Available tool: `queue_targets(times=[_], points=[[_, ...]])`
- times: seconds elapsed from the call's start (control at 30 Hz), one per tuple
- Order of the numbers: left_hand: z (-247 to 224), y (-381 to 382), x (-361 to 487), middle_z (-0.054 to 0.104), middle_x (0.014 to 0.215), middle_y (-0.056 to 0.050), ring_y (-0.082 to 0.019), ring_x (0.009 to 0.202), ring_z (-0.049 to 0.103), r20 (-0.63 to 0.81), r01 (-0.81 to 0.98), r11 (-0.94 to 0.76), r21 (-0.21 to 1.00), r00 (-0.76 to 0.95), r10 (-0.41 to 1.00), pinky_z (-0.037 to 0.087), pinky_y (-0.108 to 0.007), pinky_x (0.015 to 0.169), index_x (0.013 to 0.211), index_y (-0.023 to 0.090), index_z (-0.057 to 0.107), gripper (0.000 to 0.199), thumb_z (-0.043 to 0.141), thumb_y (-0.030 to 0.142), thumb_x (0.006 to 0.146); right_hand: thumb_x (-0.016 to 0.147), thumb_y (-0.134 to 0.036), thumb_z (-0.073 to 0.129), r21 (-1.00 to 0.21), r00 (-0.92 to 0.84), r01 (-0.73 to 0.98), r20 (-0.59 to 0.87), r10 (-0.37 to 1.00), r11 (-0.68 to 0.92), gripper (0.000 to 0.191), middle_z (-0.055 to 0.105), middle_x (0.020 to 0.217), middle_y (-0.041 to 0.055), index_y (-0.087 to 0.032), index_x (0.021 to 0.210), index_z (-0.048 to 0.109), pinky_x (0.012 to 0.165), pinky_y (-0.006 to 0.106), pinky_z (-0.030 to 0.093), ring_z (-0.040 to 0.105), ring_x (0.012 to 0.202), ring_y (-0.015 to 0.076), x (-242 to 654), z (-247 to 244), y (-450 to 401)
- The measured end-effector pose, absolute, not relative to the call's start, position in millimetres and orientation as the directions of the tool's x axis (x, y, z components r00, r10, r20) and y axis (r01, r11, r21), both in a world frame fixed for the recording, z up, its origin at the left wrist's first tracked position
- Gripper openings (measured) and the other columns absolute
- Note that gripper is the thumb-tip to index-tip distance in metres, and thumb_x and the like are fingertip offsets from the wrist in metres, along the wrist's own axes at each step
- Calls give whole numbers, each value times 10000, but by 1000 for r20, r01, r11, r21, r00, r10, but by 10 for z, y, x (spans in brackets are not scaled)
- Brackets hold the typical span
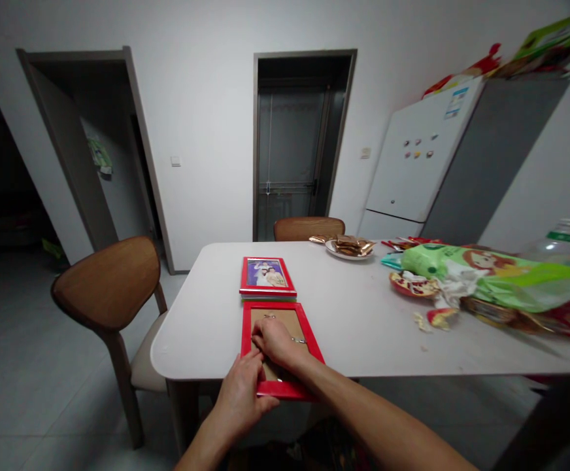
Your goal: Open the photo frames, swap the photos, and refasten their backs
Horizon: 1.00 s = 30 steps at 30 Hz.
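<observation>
Lying under right hand (276, 340), against left hand (242, 390): brown-backed red frame (289, 322).

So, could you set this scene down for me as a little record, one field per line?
Left hand: left hand on the near left corner of a red frame
Right hand: right hand over the frame, fingertips at its brown backing; what they pinch, if anything, is hidden
Beyond the hands: framed photo, face up
Far side of table: plate of wrapped snacks
Right of table: green bag, clear bottle
Seats: left chair, far chair
Background: fridge with small magnets
</observation>
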<state>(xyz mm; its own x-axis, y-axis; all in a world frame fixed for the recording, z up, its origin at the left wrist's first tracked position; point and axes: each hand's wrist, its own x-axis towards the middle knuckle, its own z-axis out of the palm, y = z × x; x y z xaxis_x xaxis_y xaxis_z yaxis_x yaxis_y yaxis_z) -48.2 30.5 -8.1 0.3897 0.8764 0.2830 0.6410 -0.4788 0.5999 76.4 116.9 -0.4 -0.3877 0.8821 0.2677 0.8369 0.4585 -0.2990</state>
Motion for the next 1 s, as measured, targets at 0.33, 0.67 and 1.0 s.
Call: queue_targets(times=[0.33, 0.67, 1.0], points=[[-80, 283, -481, 572, 1035, -101, -261, 1097, 436, 254, 675, -457, 580, 383, 888, 343, -398, 944, 1153, 114, 449, 687, 711, 220, 527, 743, -221, 464, -522, -296, 742, 309, 904, 421, 198, 660, 791, 28, -176, 796, 650, 657, 209, 379, 566, 726, 124, 917, 19, 1213], [-55, 261, -478, 527, 1150, -115, -260, 1136, 409, 242, 684, -450, 575, 383, 891, 310, -409, 974, 1062, 136, 520, 574, 713, 216, 527, 725, -328, 523, -432, -73, 889, 198, 977, 154, 193, 659, 748, 42, -186, 720, 654, 589, 210, 360, 574, 693, 138, 1052, 53, 1611], [24, 220, -462, 525, 1158, -130, -260, 1118, 424, 187, 749, -394, 532, 349, 918, 312, -374, 972, 1150, 104, 464, 679, 699, 241, 528, 673, -263, 522, -392, 119, 918, 121, 986, -62, 201, 645, 880, 96, -175, 809, 641, 573, 239, 385, 586, 782, 201, 1028, 29, 1791]])
